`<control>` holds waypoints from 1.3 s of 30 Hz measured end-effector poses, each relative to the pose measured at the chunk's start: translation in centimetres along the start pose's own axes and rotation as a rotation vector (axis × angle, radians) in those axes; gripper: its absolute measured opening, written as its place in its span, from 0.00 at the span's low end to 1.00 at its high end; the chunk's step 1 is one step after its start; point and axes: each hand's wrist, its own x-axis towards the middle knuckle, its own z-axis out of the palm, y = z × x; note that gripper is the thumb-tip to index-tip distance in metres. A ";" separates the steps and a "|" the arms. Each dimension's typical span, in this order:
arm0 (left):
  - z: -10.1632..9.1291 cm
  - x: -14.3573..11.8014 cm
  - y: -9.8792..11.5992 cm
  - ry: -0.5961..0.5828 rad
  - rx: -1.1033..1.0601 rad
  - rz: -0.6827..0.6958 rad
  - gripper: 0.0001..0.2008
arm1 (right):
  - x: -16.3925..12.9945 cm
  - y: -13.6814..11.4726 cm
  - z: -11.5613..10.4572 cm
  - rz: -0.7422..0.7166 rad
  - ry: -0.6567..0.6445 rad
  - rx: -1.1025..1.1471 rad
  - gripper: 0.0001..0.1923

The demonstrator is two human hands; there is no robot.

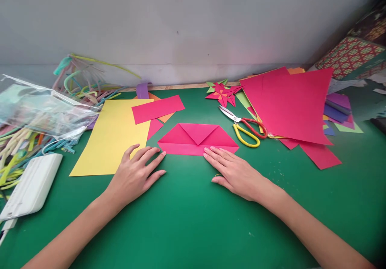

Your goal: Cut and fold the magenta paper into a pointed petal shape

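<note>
A folded red paper (181,148) lies flat on the green table between my hands, with a triangular flap pointing toward me and a crease running along its near strip. My right hand (233,170) rests with outstretched fingers on the paper's near right edge. At the near left corner, the fingertips of my left hand (138,170) are at or just beside the paper; whether they touch it I cannot tell. That hand's fingers are spread, partly over a yellow sheet (111,136). Scissors (245,126) with one red and one yellow handle lie beyond my right hand.
A red strip (158,109) overlaps the yellow sheet. Folded paper stars (221,94) sit near the wall. Large red sheets (289,104) are stacked at right. Pipe cleaners (18,148), a clear plastic bag (45,108) and a white device (33,184) crowd the left side.
</note>
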 end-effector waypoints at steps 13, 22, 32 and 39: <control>0.5 4.4 4.2 0.180 -0.162 0.173 0.13 | 0.4 -0.5 -0.2 0.004 0.040 -0.028 0.35; 1.0 7.8 4.7 -0.023 -0.176 0.266 0.22 | 0.5 -0.7 -0.3 0.011 0.056 -0.019 0.35; 0.4 6.1 2.1 -0.033 -0.192 0.266 0.23 | 0.3 -0.5 -0.2 0.008 0.051 -0.019 0.34; 0.5 4.7 0.9 -0.046 -0.199 0.227 0.23 | 0.4 -0.4 -0.2 0.006 0.064 -0.012 0.36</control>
